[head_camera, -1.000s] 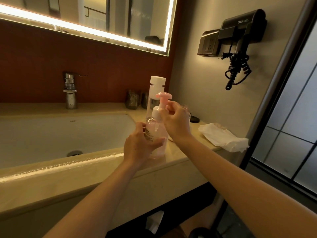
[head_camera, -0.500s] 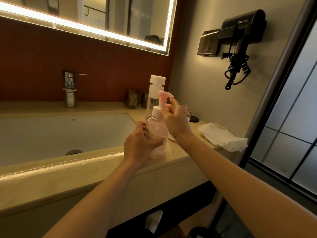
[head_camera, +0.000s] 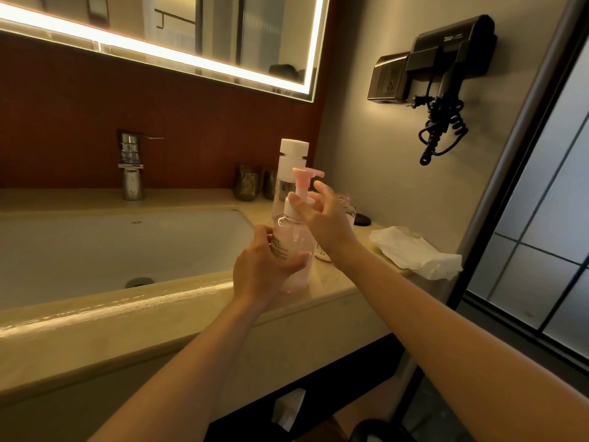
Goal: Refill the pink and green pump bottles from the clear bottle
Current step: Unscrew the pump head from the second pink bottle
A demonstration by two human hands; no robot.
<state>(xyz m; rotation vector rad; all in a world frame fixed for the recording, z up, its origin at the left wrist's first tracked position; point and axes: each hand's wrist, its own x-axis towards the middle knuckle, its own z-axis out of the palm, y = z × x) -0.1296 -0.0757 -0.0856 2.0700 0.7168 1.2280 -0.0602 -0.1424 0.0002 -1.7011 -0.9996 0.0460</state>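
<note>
Nearest, the left hand (head_camera: 261,266) wraps its grip around the body of the pink bottle (head_camera: 294,247), which stands upright on the table (head_camera: 334,291) at the front edge, just right of the sink (head_camera: 95,250). The right hand (head_camera: 325,218) sits at the bottle's white collar, fingers (head_camera: 298,205) loosely spread around it (whether they actually pinch it, I cannot tell). The pink pump head (head_camera: 307,173) rises above them. Directly behind stands the clear bottle (head_camera: 288,180) with its white cap. A crumpled tissue (head_camera: 414,253) lies to the right, a tap (head_camera: 131,167) farther back.
</note>
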